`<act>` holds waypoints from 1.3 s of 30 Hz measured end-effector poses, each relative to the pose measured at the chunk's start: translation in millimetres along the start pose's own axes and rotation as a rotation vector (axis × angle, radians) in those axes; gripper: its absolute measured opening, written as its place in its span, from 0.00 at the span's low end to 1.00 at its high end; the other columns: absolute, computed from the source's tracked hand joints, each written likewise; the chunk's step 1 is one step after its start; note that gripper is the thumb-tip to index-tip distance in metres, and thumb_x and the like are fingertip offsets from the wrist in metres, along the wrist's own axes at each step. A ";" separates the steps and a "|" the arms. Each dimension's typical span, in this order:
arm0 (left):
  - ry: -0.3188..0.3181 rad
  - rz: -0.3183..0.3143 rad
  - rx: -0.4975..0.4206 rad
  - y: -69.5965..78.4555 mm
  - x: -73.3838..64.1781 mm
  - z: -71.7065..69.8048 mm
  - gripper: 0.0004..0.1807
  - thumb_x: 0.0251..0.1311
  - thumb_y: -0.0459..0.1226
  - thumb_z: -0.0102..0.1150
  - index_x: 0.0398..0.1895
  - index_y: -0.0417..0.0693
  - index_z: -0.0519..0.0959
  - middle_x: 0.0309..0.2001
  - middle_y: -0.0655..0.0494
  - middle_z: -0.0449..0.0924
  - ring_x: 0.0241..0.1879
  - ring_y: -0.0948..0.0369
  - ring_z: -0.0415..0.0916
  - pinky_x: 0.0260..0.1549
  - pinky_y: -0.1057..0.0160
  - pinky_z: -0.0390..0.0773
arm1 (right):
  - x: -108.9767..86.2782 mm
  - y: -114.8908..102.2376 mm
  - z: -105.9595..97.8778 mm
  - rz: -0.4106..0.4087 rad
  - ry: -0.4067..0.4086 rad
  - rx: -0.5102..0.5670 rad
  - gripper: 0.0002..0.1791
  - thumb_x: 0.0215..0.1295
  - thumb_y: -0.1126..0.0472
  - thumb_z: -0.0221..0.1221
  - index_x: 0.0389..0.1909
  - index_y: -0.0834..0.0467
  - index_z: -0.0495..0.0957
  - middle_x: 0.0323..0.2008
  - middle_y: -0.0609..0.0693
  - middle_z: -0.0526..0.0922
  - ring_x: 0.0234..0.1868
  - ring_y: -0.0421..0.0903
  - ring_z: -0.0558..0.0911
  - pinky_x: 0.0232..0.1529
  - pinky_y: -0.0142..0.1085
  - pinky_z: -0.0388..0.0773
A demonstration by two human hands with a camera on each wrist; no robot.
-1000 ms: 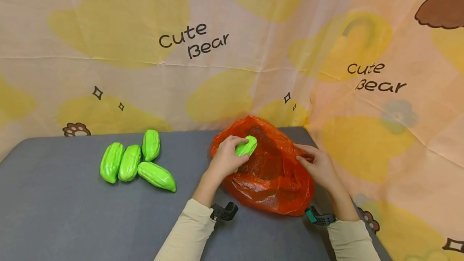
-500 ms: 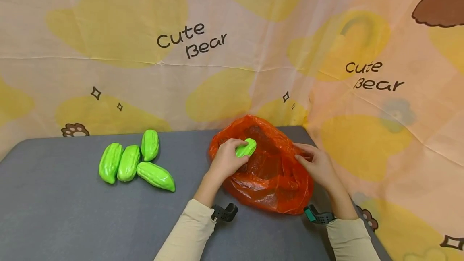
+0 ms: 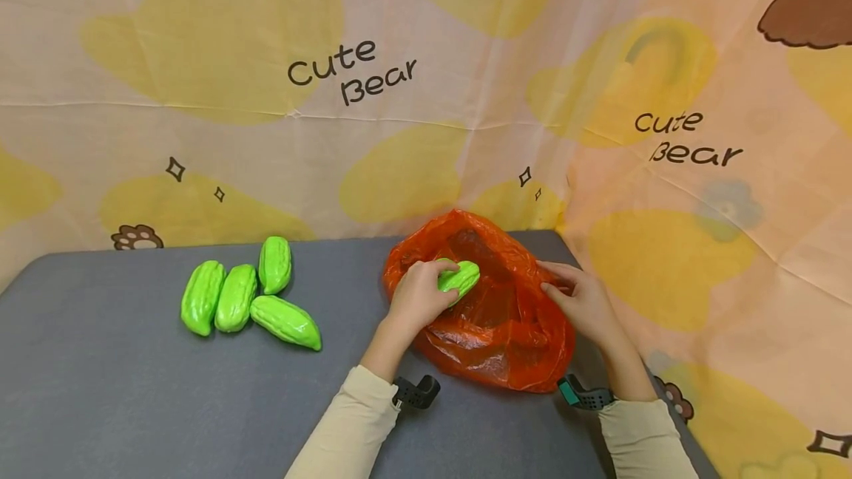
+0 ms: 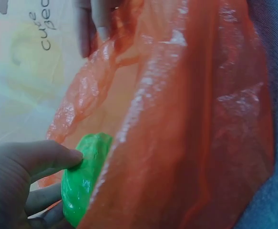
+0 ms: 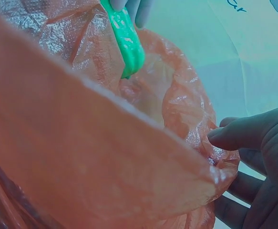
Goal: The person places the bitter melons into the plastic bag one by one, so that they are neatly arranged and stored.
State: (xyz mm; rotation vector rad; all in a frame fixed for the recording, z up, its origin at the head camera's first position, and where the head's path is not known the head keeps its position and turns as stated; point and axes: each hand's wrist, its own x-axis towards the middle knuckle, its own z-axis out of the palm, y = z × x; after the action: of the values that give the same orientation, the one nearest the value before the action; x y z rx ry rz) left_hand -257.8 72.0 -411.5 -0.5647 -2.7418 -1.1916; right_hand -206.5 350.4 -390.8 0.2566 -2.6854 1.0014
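Observation:
My left hand [image 3: 418, 300] holds a bright green, ridged bitter melon [image 3: 464, 278] between thumb and fingers, over the mouth of a red plastic bag [image 3: 509, 357]. In the left wrist view, part of this bitter melon [image 4: 84, 179] sits behind the bag's near edge, with the thumb against its side. At the bag's right side, my right hand [image 3: 587, 305] pinches the rim. The right wrist view has the thumb [image 5: 241, 133] on one side of the crumpled rim and fingers on the other. The bag's mouth is spread wide; its bottom is hidden.
Several more bitter melons [image 3: 236, 300] lie grouped on the grey table [image 3: 133, 405] to the left of the bag. A printed cloth backdrop [image 3: 399, 146] rises along the table's back edge and right side. Black bands [image 3: 418, 392] sit on both wrists.
My left hand has shifted slightly down and to the right with the bitter melon, farther over the bag's mouth. The right hand keeps its hold on the rim; the other bitter melons have not moved.

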 end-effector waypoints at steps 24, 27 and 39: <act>-0.001 0.041 0.067 -3.7 -2.2 8.6 0.15 0.56 0.36 0.73 0.48 0.54 0.89 0.51 0.55 0.88 0.52 0.49 0.84 0.47 0.49 0.82 | -0.5 0.2 1.5 0.006 -0.008 0.014 0.22 0.68 0.69 0.61 0.63 0.62 0.79 0.59 0.62 0.82 0.48 0.58 0.88 0.44 0.19 0.78; -0.003 0.042 0.078 -3.8 -2.1 9.7 0.15 0.56 0.36 0.73 0.49 0.54 0.89 0.50 0.56 0.88 0.52 0.50 0.84 0.48 0.49 0.83 | -0.5 -0.1 1.8 0.004 -0.007 0.021 0.22 0.68 0.69 0.61 0.63 0.62 0.79 0.59 0.63 0.82 0.48 0.58 0.88 0.43 0.18 0.76; 0.023 0.097 0.144 -5.0 -2.3 12.8 0.14 0.54 0.37 0.74 0.46 0.53 0.90 0.50 0.56 0.88 0.53 0.51 0.84 0.50 0.49 0.83 | 0.7 1.3 2.4 0.001 -0.009 0.027 0.22 0.68 0.69 0.62 0.63 0.62 0.78 0.61 0.63 0.81 0.49 0.60 0.87 0.49 0.51 0.85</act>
State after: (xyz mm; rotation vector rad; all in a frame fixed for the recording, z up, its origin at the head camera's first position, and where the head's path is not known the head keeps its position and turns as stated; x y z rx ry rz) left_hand -256.8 77.5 -424.3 -0.6532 -2.7184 -0.9641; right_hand -207.9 349.7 -393.1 0.2664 -2.6817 1.0399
